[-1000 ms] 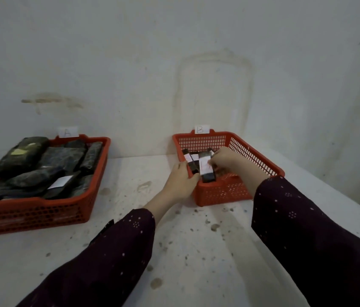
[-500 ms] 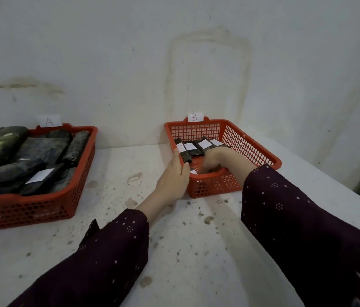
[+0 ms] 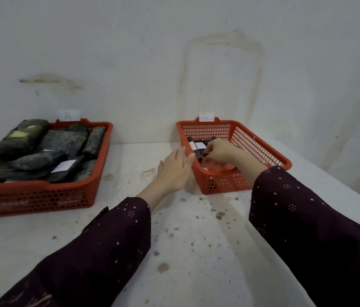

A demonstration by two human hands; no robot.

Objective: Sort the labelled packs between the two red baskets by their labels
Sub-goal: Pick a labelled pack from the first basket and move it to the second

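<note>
Two red baskets stand on the white table against the wall. The left basket, tagged A, is full of several dark wrapped packs, one with its white label facing up. The right basket, tagged B, holds a few small dark packs with white labels at its back left. My right hand is inside this basket, fingers curled on those packs. My left hand lies outside with straight fingers against the basket's left rim and holds nothing.
The stained white wall rises directly behind both baskets. Between the baskets and in front of them lies speckled white table surface. The table's right edge runs diagonally at the right, with something brown beyond it.
The packs have gone from the front of basket B to its back left under my right hand. My left hand has let go of them and now lies outside the left rim.
</note>
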